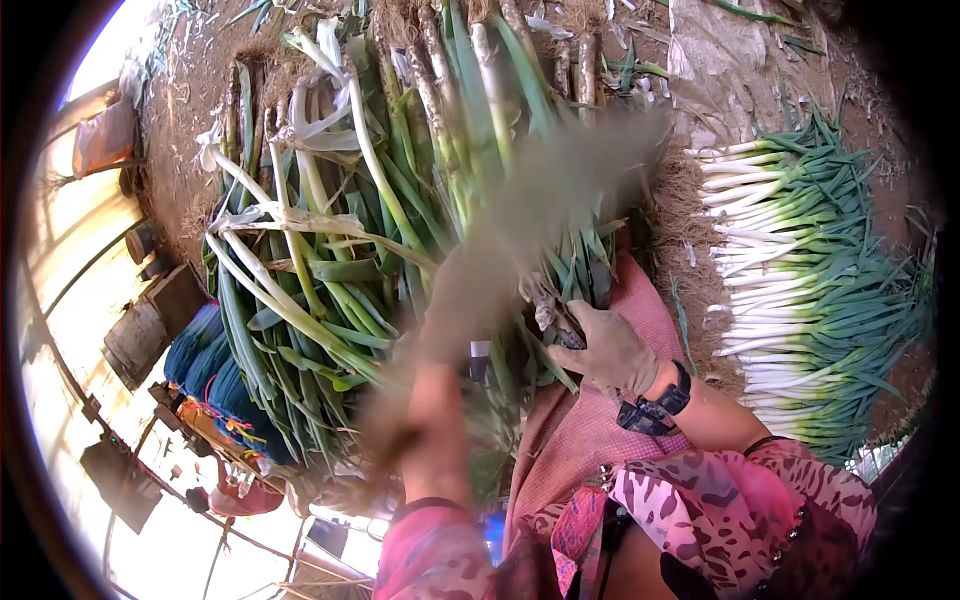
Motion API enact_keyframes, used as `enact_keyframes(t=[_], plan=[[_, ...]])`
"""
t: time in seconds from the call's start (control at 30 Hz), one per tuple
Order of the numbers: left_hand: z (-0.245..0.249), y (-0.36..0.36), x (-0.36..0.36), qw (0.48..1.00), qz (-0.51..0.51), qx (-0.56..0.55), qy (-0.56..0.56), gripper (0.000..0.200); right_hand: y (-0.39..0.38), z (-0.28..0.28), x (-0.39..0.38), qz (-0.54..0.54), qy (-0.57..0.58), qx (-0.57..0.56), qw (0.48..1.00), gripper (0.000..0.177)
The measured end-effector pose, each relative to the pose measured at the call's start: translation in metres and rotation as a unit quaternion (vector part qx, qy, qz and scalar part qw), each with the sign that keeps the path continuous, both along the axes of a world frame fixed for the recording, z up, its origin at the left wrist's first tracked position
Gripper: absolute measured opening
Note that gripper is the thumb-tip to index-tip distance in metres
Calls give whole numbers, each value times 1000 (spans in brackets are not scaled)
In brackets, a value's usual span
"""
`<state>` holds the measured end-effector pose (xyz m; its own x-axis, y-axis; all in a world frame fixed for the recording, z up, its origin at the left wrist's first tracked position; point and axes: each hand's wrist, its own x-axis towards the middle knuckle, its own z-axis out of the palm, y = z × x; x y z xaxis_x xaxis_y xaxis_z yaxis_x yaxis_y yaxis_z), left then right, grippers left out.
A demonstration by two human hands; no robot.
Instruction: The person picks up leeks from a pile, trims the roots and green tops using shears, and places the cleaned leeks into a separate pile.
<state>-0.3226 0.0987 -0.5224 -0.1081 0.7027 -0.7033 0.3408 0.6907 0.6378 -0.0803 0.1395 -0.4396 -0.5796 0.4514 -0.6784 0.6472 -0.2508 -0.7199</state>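
Note:
My left hand (452, 292), in a light work glove and smeared by motion, grips a long grey-brown object (560, 195). Blur hides what kind of thing it is; it slants from lower left to upper right across the pile. Beneath it lie many large leeks or long green onions (350, 230), with soil on their roots and some pale, peeling stalks. My right hand (615, 350), also gloved, has thumb and forefinger apart beside a dirty, peeling stalk end (543, 303). Nothing shows plainly between those fingers.
At right, cleaned white-and-green stalks (790, 270) lie in a long row on the ground. Reddish woven cloth (640, 310) covers my lap. Bundles of dark blue cord-like material (225, 385) and a wooden frame stand left. Another person (240, 495) is farther off, lower left.

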Motion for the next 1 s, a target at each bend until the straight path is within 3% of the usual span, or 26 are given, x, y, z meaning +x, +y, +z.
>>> enact_keyframes(t=[0.1, 0.13, 0.27, 0.37, 0.5, 0.53, 0.63, 0.67, 0.77, 0.87, 0.93, 1.0], plan=[[13, 5, 3, 1000, 17, -14, 14, 47, -12, 11, 3, 21, -8, -7, 1000, 45], [43, 25, 8, 999, 27, -25, 19, 47, -17, 11, 4, 26, -8, -6, 1000, 44], [19, -6, 5, 967, -111, 189, 132, 43, -13, -3, -4, 16, -34, 30, 999, 44], [31, -3, 4, 940, -193, 193, 204, 33, 0, -11, -18, -8, -30, 43, 999, 45], [6, -30, -4, 978, -88, 124, 143, 27, -17, 1, -14, 61, 5, 42, 997, 46], [10, -32, -4, 952, -184, 123, 212, 27, -20, 4, -13, 80, -16, 22, 996, 46], [14, -31, -3, 943, -221, 95, 229, 32, -20, 7, -13, 71, -41, -5, 997, 45], [18, -24, -1, 925, -277, 92, 244, 33, -22, 7, -12, 72, -43, 3, 996, 45], [7, -30, -3, 933, -254, 74, 243, 34, -27, 8, -11, 70, -35, 19, 997, 44], [10, -38, -2, 992, 67, 37, 100, 35, -38, 21, -5, 61, -28, 11, 998, 43], [45, -15, 1, 947, 308, -68, -67, 35, -40, 18, -6, 59, -30, 17, 998, 43], [52, -10, 2, 949, 301, -68, -71, 35, -39, 7, -14, 44, -22, 43, 998, 42]])
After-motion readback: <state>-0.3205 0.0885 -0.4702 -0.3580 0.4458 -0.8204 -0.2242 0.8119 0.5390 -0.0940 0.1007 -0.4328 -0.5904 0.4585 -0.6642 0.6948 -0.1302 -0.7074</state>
